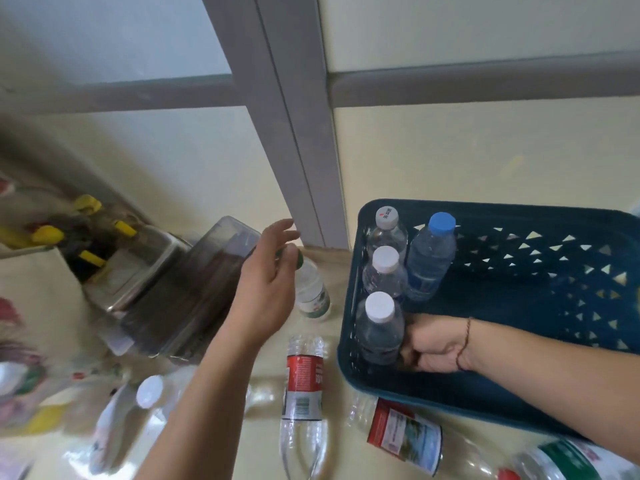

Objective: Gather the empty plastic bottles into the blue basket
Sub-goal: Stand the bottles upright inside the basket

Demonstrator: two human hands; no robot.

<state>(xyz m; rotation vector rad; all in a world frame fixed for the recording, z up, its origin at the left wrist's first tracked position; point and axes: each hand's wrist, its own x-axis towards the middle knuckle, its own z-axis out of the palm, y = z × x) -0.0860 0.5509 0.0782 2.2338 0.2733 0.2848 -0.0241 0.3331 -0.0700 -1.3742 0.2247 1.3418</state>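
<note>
The blue basket stands at the right and holds several upright bottles along its left wall. My right hand is inside it, closed around the nearest white-capped bottle. Behind that stand another white-capped bottle, a third and a blue-capped bottle. My left hand hovers with fingers spread over a green-capped bottle standing left of the basket. An uncapped red-label bottle lies in front of it. Another red-label bottle lies by the basket's front edge.
A clear plastic lidded box and a metal tray sit left of my left hand. A white-capped bottle and blurred clutter lie at lower left. A green-label bottle lies at lower right. A wall with grey frames rises behind.
</note>
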